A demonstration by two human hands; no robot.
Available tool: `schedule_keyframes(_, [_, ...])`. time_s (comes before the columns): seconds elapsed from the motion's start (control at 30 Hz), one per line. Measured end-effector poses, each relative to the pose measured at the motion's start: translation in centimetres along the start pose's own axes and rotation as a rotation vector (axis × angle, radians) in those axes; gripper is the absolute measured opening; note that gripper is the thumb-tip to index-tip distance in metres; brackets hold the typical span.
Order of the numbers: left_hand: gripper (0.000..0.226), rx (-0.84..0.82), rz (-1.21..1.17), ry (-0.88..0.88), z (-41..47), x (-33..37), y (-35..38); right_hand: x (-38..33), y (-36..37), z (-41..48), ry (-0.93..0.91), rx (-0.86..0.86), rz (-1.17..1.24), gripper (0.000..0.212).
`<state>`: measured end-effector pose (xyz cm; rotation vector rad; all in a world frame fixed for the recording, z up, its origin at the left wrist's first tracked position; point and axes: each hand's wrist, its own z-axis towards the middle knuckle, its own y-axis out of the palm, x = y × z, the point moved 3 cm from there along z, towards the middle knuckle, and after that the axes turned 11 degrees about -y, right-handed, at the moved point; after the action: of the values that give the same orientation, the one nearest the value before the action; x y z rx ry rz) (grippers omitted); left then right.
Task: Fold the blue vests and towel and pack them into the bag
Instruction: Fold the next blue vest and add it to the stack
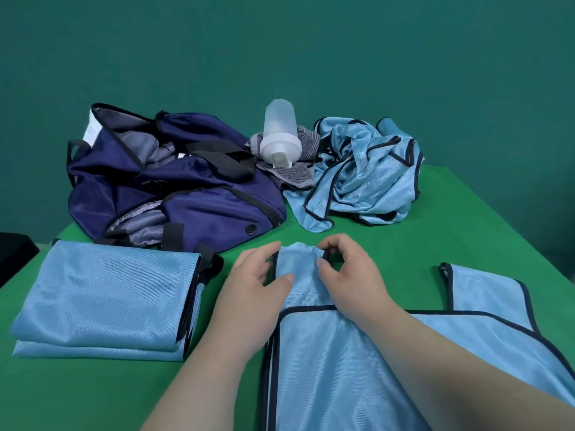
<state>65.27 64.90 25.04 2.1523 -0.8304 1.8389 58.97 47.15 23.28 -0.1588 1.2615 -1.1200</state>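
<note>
A light blue vest (342,362) with dark trim lies spread on the green table (466,219) in front of me. My left hand (252,293) and my right hand (351,275) both hold its left shoulder strap (298,262), each pinching one edge. The other strap (485,284) lies flat to the right. A folded blue vest stack (105,300) sits at the left. The open navy bag (174,181) stands behind it. A pile of unfolded blue vests (364,175) lies at the back right. A grey striped towel (292,169) lies crumpled between bag and pile.
A white plastic bottle (280,135) lies on the grey towel, cap toward me. A black bag strap (208,262) rests beside the folded stack. A dark object (12,253) sits off the table's left edge. A green wall rises behind.
</note>
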Motion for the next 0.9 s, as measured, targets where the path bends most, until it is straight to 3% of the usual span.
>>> schedule_keyframes(0.17, [0.03,-0.032,0.019,-0.068,0.2,0.1,0.0,0.0,0.3,-0.1,-0.02,-0.044,-0.026,0.023])
schedule_keyframes(0.43, [0.058,-0.044,0.076,0.001,0.2,0.2,0.3,-0.2,0.2,0.0,-0.018,-0.024,-0.011,0.015])
schedule_keyframes(0.73, [0.065,0.014,0.316,0.075,0.3,-0.1,0.9,0.1,0.1,0.3,0.019,0.001,-0.01,0.012])
schedule_keyframes(0.9, [0.063,0.083,0.228,0.048,0.4,-0.6,0.5,0.2,0.0,0.5,-0.066,0.034,-0.074,0.014])
